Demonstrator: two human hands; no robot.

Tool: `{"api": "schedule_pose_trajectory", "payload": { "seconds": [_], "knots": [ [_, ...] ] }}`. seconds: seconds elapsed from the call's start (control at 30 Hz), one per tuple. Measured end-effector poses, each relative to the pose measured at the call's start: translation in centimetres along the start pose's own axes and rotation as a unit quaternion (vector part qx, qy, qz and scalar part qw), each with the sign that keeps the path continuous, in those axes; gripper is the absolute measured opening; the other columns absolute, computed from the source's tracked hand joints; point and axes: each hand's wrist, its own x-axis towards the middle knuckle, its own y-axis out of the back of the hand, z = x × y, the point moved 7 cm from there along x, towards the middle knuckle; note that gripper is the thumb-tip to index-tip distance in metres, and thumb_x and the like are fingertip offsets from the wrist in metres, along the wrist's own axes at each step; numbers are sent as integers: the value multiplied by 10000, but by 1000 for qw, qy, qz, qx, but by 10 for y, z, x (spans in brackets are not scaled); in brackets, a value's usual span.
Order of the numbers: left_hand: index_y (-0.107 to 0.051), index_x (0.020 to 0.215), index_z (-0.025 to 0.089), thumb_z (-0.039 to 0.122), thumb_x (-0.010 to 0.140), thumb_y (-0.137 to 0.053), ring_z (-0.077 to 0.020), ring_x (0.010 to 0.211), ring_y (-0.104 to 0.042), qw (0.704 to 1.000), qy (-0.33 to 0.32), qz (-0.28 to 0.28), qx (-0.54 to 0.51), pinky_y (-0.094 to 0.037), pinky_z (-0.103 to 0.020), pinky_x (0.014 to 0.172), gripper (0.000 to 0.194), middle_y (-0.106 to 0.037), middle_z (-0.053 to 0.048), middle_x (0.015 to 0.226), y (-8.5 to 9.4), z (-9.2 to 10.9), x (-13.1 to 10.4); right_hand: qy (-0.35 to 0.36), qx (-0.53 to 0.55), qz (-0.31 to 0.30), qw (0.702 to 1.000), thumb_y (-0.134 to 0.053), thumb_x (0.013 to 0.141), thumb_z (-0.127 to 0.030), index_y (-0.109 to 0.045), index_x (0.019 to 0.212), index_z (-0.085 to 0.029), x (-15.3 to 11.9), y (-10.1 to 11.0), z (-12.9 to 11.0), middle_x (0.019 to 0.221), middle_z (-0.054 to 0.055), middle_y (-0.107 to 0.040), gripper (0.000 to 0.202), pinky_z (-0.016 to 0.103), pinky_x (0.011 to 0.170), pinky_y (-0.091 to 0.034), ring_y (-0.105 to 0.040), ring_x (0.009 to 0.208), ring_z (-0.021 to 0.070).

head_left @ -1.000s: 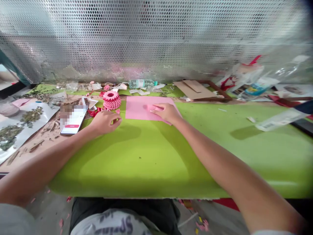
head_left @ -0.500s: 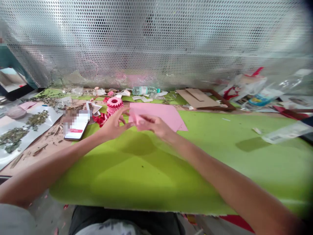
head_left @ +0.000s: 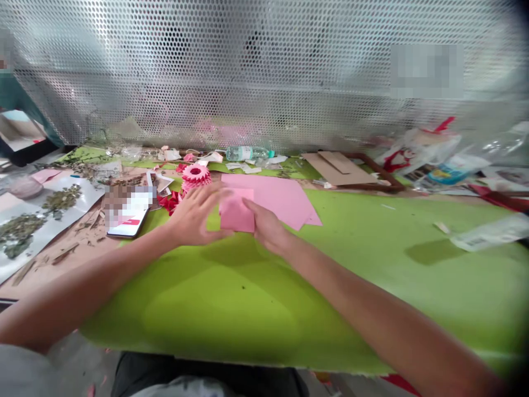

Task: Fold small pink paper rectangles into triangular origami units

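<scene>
I can read no words, numbers or brands anywhere on my worktop (head_left: 243, 309). The red bar (head_left: 131, 222) on the flat, white-screened rectangular phone (head_left: 136, 207) at left, the pale label (head_left: 247, 153) on the clear, turquoise-capped plastic bottle (head_left: 258, 154) at the far side, and the blue-and-white packet (head_left: 452, 170) at far right are too blurred.

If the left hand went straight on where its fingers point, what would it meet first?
The left hand would probably meet the small pink paper held by the right hand; depth is unclear, they may already touch.
</scene>
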Motion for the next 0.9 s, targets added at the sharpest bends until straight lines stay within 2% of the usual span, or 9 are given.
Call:
{"api": "schedule_pose_trajectory", "payload": {
  "seconds": [0.1, 0.17, 0.27, 0.37, 0.47, 0.57, 0.63, 0.8, 0.9],
  "knots": [
    [-664, 1187, 266, 495, 878, -662, -301, 1200, -583, 993, -114, -37, 9, -389, -491, 1061, 385, -662, -95, 1294, -7, 20, -6, -107, 158, -46, 980, -433, 962, -436, -671, 1078, -208, -8, -11, 10, 1074, 99, -756, 349, 391, 780, -582, -721, 939, 249],
    [-714, 1052, 281, 380, 949, -595, -242, 1105, -632, 993, -114, -42, -5, -418, -434, 1022, 185, -735, -51, 1133, -8, 23, -6, -115, 185, -64, 974, -500, 931, -407, -682, 996, -208, -12, -15, 5, 1060, 83, -759, 277, 360, 774, -575, -710, 943, 231],
    [-729, 940, 240, 312, 974, -555, -210, 1004, -657, 998, -63, -6, -22, -459, -389, 960, 191, -754, -58, 1015, 0, 16, -2, -83, 146, -60, 984, -610, 863, -357, -695, 876, -201, -15, -11, -3, 1065, 89, -756, 179, 334, 739, -560, -689, 963, 233],
    [-709, 887, 204, 301, 951, -581, -244, 1141, -618, 997, -7, 46, -58, -461, -419, 1001, 173, -694, -105, 1206, 9, 6, -2, -55, 78, -59, 994, -633, 836, -271, -721, 943, -213, -15, -8, -7, 1081, 80, -758, 150, 318, 716, -538, -694, 908, 213],
    [-686, 876, 184, 292, 936, -590, -259, 1260, -563, 988, 47, 46, -136, -460, -426, 1040, 157, -610, -129, 1356, 8, -4, -3, -44, 49, -128, 990, -601, 830, -220, -725, 1006, -216, -18, -18, -4, 1000, 71, -776, 216, 312, 710, -532, -701, 827, 196],
    [-688, 890, 173, 300, 935, -582, -207, 987, -679, 969, 121, 13, -216, -543, -335, 855, 171, -726, -95, 1086, -2, -11, -4, -34, 45, -184, 981, -574, 805, -214, -726, 996, -209, -22, -27, -2, 951, 66, -783, 244, 296, 733, -526, -704, 859, 199],
    [-696, 883, 170, 297, 926, -589, -166, 790, -677, 957, 170, 3, -234, -540, -276, 715, 172, -739, -50, 890, -7, -16, -5, -43, 42, -193, 979, -558, 805, -247, -726, 969, -203, -22, -28, 1, 957, 69, -779, 239, 279, 720, -518, -704, 874, 201],
    [-730, 942, 173, 299, 872, -675, -157, 754, -682, 945, 220, 35, -239, -542, -244, 667, 154, -756, -48, 868, -6, -24, -8, -31, 79, -131, 988, -489, 863, -351, -685, 1036, -204, -15, -12, -6, 937, 61, -732, 300, 278, 652, -526, -693, 800, 191],
    [-743, 946, 178, 350, 835, -736, -152, 722, -682, 945, 222, 42, -238, -539, -230, 637, 205, -757, -45, 830, -4, -25, -9, 22, 8, -94, 995, -587, 879, -446, -658, 1147, -234, -15, -4, -15, 926, 45, -715, 349, 290, 629, -522, -654, 727, 177]
  ]
}}
